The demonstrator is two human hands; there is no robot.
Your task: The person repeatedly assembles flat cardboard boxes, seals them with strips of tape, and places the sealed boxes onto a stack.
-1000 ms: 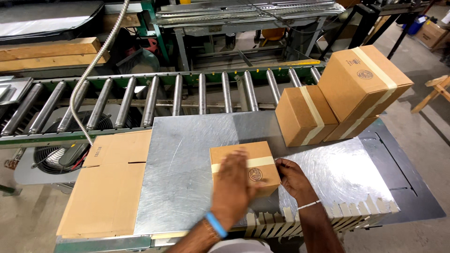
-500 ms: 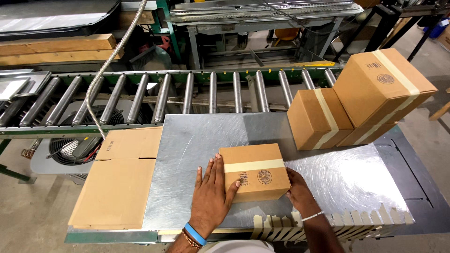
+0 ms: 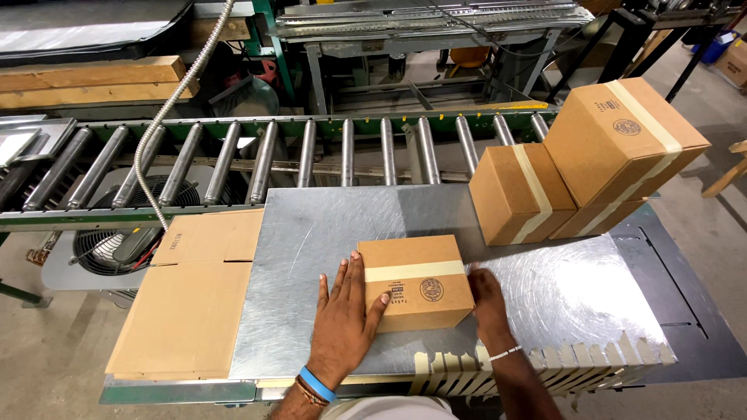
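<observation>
A small brown cardboard box (image 3: 416,272) sealed with a strip of tan tape lies on the shiny metal table (image 3: 311,233). My left hand (image 3: 344,315) rests flat on the table with fingers spread, pressed against the box's left side. On the other side, my right hand (image 3: 489,299) touches the box's lower right corner. Neither hand wraps around the box. A row of cut tape strips (image 3: 545,364) hangs along the table's front edge, just below my right wrist.
Two taped boxes (image 3: 513,190) (image 3: 622,148) stand at the table's back right, the bigger one stacked on another. Flattened cardboard (image 3: 191,303) lies at the left. A roller conveyor (image 3: 257,159) runs behind, with a flexible metal hose (image 3: 167,117) across it.
My left hand slid off the top of the box down to its left side and now lies flat on the table. The box shifted slightly away from me.
</observation>
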